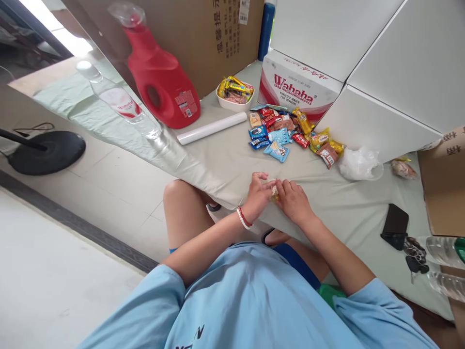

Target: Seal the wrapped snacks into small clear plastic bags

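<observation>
Both hands meet over the near edge of the cloth-covered table (327, 194). Between them is a small wrapped snack (274, 193), pale and yellowish, mostly hidden by fingers. My left hand (256, 195), with a red and white bracelet at the wrist, pinches its left side, some fingers curled up and away. My right hand (293, 199) is closed over its right side from above. Beyond the hands lies a pile of snack packets (279, 137) in blue, red, brown and yellow wrappers. A white bowl (235, 105) behind the pile holds more packets.
A white roll (212, 128), a red jug (163, 77) and a clear water bottle (119, 104) stand or lie at left. Behind is a Wahaha carton (294, 92). To the right are a plastic bag (359, 164), a black phone (395, 225), keys (415, 254) and more bottles (445, 249).
</observation>
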`<state>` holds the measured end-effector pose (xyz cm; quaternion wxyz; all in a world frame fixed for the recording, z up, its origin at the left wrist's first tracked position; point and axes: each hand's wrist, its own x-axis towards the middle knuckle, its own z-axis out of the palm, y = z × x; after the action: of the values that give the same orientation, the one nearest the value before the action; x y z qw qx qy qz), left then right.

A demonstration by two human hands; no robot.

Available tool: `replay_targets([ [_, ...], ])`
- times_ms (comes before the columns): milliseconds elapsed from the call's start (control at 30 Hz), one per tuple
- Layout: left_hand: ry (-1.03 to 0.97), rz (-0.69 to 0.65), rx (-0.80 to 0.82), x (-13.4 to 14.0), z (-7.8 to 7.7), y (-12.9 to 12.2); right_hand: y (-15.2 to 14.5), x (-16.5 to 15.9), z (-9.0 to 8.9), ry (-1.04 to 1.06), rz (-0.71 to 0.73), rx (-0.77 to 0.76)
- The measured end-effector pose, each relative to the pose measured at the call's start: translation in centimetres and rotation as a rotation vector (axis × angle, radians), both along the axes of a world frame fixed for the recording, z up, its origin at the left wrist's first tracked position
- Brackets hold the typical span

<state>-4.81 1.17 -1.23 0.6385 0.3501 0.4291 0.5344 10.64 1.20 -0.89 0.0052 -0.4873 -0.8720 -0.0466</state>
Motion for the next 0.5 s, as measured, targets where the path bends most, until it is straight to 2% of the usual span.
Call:
replay_targets([
  [100, 0.010, 0.019, -0.038, -0.5, 0.8, 0.8, 0.4, 1.1, 0.3, 0.108, 0.024, -0.016],
  [167, 0.094, 0.052, 0.041, -1.0, 1.3, 1.2, 0.7, 2.6, 0.8, 0.285, -0.012, -0.021],
  [267, 0.345, 0.115, 0.197, -2.2, 1.1, 1.0, 1.1, 6.9, 1.3, 0.700, -0.250, 0.005],
  [333, 0.579, 0.144, 0.264, -3.2, 0.1, 0.5, 1.3, 11.5, 1.3, 1.053, -0.487, 0.021],
  [400, 0.820, 0.123, 0.355, -4.1, -1.6, 0.0, 1.4, 17.6, 1.2, 1.434, -0.688, 0.073],
  [500, 1.177, 0.120, 0.503, -4.5, -4.5, -0.6, 1.4, 28.0, 1.3, 1.851, -0.915, 0.328],
])
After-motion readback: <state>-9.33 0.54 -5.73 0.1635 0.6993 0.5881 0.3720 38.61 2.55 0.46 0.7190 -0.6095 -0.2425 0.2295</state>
